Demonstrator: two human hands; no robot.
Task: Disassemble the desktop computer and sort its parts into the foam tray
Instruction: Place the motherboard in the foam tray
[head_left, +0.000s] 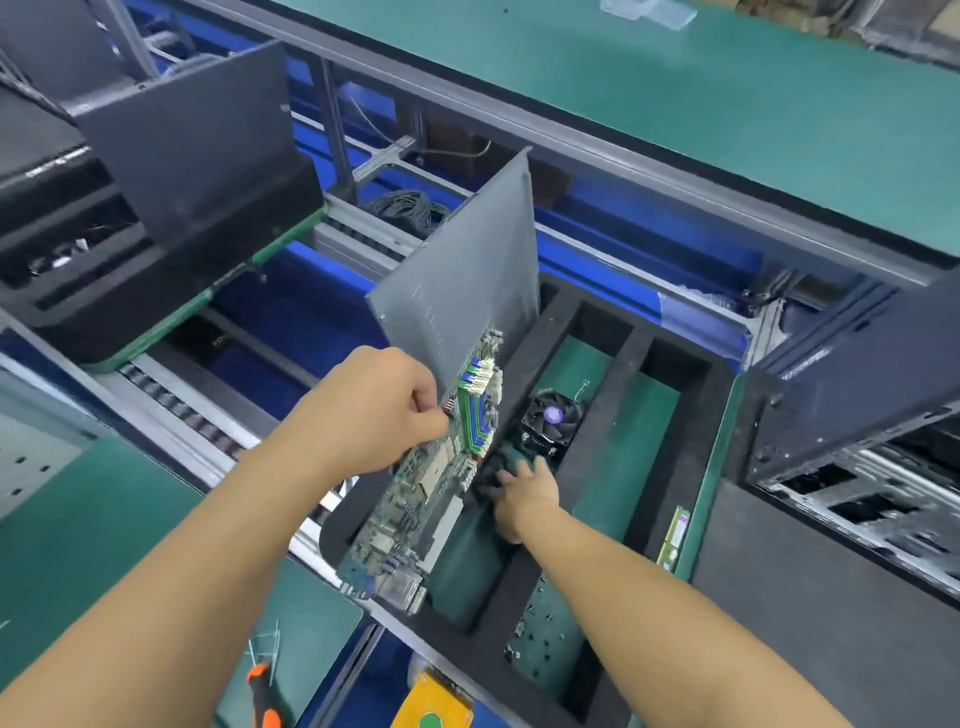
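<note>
1. Head view: your left hand (379, 410) has its fingers curled and pinches the upper edge of the motherboard (415, 499), where the grey sheet (467, 270) rises behind it. The board stands tilted over the left compartment of the foam tray (602, 441).
2. Your right hand (527, 493) is low in that compartment beside the board. The fingers are blurred, so I can't tell whether it grips anything.
3. This looks like the lay-down step. Hold the edges only, stay off the connectors, support from below, and tip the board flat slowly.
4. Edges: the foam divider is just beside the board's slots, with the cooler fan (553, 418) right behind it. Don't snag either.
5. Room: the computer case (857, 415) crowds your right, and the tall sheet blocks the far side. The clear path is towards you.
6. The RAM stick (675, 538) and screws (540, 623) sit in other compartments, clear of the board.
</note>
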